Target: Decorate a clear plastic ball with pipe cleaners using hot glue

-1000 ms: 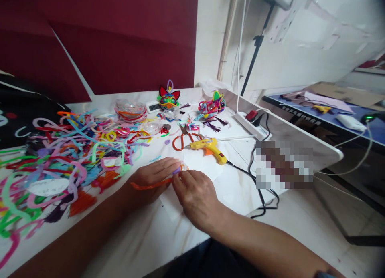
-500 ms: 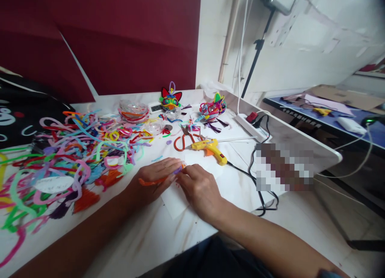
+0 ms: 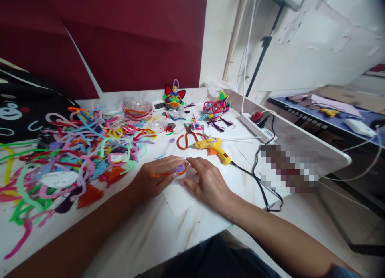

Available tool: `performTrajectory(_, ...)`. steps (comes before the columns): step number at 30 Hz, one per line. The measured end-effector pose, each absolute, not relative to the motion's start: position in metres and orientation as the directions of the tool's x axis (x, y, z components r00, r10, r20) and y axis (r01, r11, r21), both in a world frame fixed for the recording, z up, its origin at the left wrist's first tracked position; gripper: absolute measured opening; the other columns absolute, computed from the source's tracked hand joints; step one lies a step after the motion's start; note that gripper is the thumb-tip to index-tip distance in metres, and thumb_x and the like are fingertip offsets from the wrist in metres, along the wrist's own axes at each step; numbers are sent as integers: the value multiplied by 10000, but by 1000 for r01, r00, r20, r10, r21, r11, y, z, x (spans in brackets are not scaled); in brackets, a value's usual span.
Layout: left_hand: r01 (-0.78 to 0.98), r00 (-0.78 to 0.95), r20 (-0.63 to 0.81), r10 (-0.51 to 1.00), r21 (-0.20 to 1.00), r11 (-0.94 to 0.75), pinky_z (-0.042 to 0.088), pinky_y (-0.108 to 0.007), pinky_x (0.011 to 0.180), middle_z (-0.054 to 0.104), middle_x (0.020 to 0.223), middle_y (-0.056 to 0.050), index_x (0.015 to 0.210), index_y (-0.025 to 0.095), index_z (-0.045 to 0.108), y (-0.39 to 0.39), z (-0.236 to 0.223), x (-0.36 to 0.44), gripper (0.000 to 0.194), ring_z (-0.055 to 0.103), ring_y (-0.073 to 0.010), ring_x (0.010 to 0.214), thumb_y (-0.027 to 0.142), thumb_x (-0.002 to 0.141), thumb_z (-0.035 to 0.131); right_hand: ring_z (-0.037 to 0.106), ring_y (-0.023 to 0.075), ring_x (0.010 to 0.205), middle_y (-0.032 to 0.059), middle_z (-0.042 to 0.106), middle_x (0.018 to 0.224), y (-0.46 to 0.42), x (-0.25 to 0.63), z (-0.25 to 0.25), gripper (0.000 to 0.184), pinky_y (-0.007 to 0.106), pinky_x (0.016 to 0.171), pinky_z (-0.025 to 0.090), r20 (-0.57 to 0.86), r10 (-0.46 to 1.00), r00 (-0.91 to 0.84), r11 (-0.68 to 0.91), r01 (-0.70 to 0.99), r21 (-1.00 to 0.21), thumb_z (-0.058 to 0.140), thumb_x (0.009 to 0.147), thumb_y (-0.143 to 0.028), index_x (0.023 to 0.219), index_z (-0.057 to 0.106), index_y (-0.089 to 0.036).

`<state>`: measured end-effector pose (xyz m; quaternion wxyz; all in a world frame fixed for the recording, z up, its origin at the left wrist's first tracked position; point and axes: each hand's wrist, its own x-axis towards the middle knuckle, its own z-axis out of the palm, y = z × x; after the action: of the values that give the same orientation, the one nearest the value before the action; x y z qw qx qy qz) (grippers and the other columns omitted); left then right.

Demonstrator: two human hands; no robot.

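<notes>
Between my hands, over a sheet of white paper (image 3: 177, 204), is a clear plastic ball (image 3: 191, 174). A purple pipe-cleaner coil (image 3: 179, 168) sits on it, with an orange pipe cleaner (image 3: 159, 175) curving round the coil and its loose end sticking out to the left. My left hand (image 3: 152, 176) is closed on the ball's left side, fingers against the coil and the orange strand. From the right, my right hand (image 3: 210, 180) grips the ball with thumb and fingers. The ball's underside is hidden.
A yellow glue gun (image 3: 215, 146) and orange-handled pliers (image 3: 188, 137) lie just beyond my hands. Tangled pipe cleaners (image 3: 87, 150) cover the left side. Two decorated figures (image 3: 174, 99) stand at the back. A power strip (image 3: 255, 127) and black cable (image 3: 255, 178) are at right.
My right hand has shifted outward and turned, so the clear ball and purple coil now show between my hands. The view has swung slightly left.
</notes>
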<state>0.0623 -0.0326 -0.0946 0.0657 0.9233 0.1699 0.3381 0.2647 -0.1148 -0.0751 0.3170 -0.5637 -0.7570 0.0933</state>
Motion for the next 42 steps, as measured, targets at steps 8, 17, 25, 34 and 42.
performTrajectory(8,302,725,572,384,238,-923,504,-329,1059,703,1225,-79,1259,157,594,-34,-86,64,324,619,-183,1208,202,947,519,590,343,1064,240,633,1157,-111,244,-74,828,481,906,511,301,932,-202,301,893,-335,745,771,-498,1358,437,-3)
performTrajectory(17,402,628,537,563,396,-826,544,-330,993,696,1244,-61,1452,212,408,-31,-100,61,570,672,-206,1127,371,926,559,599,311,1061,217,638,1161,-101,247,-73,833,437,903,492,295,926,-234,338,862,-378,745,771,-365,1413,329,-34)
performTrajectory(25,501,557,582,593,334,-799,581,-314,914,737,1153,-61,1446,202,383,-40,-94,64,626,703,-203,1063,429,901,591,609,297,1074,216,639,1165,-78,265,-65,963,405,877,491,202,874,-443,484,744,-461,778,734,-334,1465,213,-63)
performTrajectory(34,574,579,712,398,-10,-819,602,-306,842,728,1151,-111,1383,181,422,-52,-87,72,507,732,-206,967,279,913,585,580,290,1155,220,597,1254,-65,276,-69,798,399,917,478,224,797,-560,589,639,-495,744,772,-279,1396,283,-93)
performTrajectory(42,440,735,583,347,-19,-898,586,-351,913,689,1229,-116,1367,188,425,-44,-73,56,558,690,-239,1082,269,843,600,604,318,1137,237,602,1247,-74,278,-76,749,413,928,481,252,825,-506,559,660,-502,723,800,-326,1389,332,-79)
